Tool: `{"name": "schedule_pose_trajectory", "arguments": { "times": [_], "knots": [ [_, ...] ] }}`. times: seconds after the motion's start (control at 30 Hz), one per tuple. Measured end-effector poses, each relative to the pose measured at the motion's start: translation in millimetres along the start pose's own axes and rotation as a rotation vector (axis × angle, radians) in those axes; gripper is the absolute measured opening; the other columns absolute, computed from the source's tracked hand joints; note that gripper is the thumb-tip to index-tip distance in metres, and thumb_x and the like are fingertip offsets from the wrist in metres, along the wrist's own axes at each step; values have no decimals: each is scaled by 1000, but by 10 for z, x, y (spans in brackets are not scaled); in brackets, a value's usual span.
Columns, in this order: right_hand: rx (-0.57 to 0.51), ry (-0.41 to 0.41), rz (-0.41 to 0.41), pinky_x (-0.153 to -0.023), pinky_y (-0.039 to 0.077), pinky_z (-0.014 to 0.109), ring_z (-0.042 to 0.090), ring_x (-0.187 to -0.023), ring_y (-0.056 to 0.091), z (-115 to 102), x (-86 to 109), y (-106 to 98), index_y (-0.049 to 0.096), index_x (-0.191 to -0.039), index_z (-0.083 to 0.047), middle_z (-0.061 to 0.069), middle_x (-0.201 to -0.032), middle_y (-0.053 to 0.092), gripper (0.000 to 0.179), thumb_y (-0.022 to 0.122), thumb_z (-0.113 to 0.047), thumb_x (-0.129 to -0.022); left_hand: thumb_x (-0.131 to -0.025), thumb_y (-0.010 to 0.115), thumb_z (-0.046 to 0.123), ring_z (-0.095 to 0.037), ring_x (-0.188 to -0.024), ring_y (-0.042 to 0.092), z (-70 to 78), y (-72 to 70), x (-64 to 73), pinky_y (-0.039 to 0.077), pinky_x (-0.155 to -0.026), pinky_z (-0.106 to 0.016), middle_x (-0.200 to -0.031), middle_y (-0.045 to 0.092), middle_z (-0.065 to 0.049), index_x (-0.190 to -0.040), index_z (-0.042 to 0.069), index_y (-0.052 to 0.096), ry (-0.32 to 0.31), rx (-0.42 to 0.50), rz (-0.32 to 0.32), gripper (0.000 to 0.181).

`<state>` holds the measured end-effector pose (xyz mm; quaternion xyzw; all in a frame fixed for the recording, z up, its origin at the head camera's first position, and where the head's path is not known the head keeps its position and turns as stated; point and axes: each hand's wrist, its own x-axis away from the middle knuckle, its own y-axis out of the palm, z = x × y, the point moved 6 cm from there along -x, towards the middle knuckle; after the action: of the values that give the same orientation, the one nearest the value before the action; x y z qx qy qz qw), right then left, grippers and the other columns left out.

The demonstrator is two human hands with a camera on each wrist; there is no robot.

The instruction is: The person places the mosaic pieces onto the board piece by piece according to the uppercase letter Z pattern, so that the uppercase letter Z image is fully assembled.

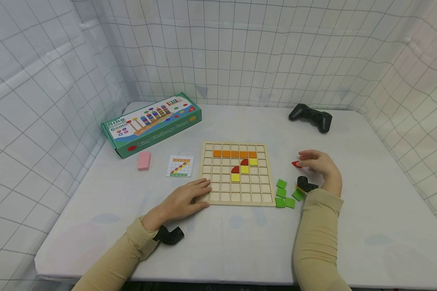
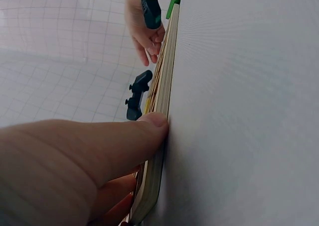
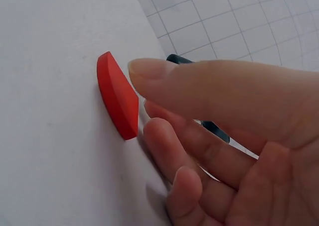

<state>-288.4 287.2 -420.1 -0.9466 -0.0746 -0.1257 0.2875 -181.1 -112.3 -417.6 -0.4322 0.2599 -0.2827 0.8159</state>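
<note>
My left hand (image 1: 185,199) rests at the near left corner of a wooden grid board (image 1: 205,161), its thumb against the board's side edge in the left wrist view. On the grid lie orange squares (image 1: 234,154), yellow squares (image 1: 244,169) and red quarter-circles (image 1: 235,169). Right of the board, my right hand (image 1: 318,163) is close over the table with fingers loosely bent. A loose red quarter-circle piece (image 3: 117,96) sits right at its thumb tip, the other fingertips just behind. Several green squares (image 1: 281,192) lie between the board and my right wrist, which partly hides some pieces.
A small pattern card (image 1: 180,166) and a pink block (image 1: 143,161) lie left of the board. Behind them stands a green game box (image 1: 156,131). A black game controller (image 1: 311,117) lies at the back right. White gridded cloth (image 1: 240,52) surrounds the table.
</note>
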Motion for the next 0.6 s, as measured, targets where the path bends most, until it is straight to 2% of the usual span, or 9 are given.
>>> {"name": "schedule_pose_trajectory", "arguments": {
  "times": [0.2,0.43,0.53,0.6],
  "knots": [
    [27,-1,-1,-85,43,27,13,-100,50,18,-18,9,46,-136,-1,20,-133,51,58,69,-20,-86,-90,65,26,-30,-135,33,6,-2,-2,31,-109,-43,-142,43,-16,-131,-2,53,1,2,-2,52],
    [86,44,24,-88,44,30,24,-104,48,31,-51,30,54,-129,-1,19,-127,53,49,68,-16,-85,-90,65,26,-30,-134,33,2,1,-3,31,-109,-43,-141,43,-16,-131,-3,53,4,1,-4,51],
    [101,34,21,-86,44,30,22,-101,49,1,-61,39,55,-127,1,19,-125,54,50,69,-18,-84,-90,65,26,-31,-134,33,3,1,-2,31,-109,-43,-141,43,-16,-131,-3,53,5,1,-4,51],
    [121,22,14,-82,44,28,19,-96,50,-23,-73,49,57,-125,2,16,-118,59,49,71,-20,-84,-90,65,26,-30,-134,33,-1,2,-1,31,-110,-43,-141,43,-16,-131,-3,53,4,1,-5,51]
  ]
}}
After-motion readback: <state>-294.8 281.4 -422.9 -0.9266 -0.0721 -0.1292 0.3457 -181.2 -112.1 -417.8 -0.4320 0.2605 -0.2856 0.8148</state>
